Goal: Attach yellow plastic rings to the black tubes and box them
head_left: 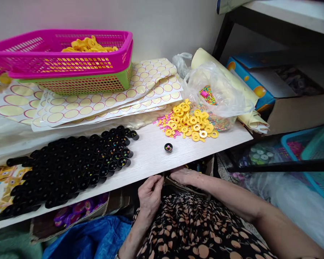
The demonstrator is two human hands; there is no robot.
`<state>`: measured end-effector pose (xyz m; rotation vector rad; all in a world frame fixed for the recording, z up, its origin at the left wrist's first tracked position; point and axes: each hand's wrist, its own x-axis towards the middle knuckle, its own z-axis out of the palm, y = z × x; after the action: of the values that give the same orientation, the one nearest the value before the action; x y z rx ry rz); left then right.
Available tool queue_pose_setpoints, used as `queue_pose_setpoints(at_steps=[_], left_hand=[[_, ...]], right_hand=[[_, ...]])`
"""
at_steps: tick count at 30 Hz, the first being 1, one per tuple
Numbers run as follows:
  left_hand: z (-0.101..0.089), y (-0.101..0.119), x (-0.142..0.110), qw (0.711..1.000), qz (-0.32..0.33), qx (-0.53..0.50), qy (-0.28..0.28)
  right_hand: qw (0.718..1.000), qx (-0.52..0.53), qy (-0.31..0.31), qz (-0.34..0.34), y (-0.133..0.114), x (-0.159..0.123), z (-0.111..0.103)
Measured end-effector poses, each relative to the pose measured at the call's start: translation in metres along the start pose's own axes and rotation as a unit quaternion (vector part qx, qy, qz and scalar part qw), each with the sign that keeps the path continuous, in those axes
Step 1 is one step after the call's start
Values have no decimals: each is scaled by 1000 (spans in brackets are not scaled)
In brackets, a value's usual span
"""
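My left hand (pixel 150 196) is closed at the table's front edge, thumb and fingers pressed together beside a cardboard box (pixel 190 187). What it pinches, if anything, is hidden. My right hand (pixel 184 176) reaches into that box under the table edge, its fingers out of sight. Dark pieces lie in the box. On the table just beyond stands one small black cup (pixel 168 148) with coloured beads in it. Behind it lies a pile of yellow plastic rings with tabs (pixel 190 122), next to pink and yellow beads (pixel 165 121).
Many black cups (pixel 70 162) stand packed on the white table (pixel 148 151) at left. Behind are sticker sheets (pixel 151 77), a pink basket (pixel 70 64) of yellow pieces and a plastic bag (pixel 221 90) of beads. Purple items (pixel 78 208) fill a box below.
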<state>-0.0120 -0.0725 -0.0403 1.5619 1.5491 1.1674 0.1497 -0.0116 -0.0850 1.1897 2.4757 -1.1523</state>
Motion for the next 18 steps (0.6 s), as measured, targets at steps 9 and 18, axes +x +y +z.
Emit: queue_pose_setpoints(at_steps=[9,18], left_hand=[[11,14,9,987,-133,-62,-59],[18,45,29,895,-320,-278,-142]], right_hand=[[977,-113,179,-17,-1,-39,-7],[912,-146,377,-72,-46,-77,-22]])
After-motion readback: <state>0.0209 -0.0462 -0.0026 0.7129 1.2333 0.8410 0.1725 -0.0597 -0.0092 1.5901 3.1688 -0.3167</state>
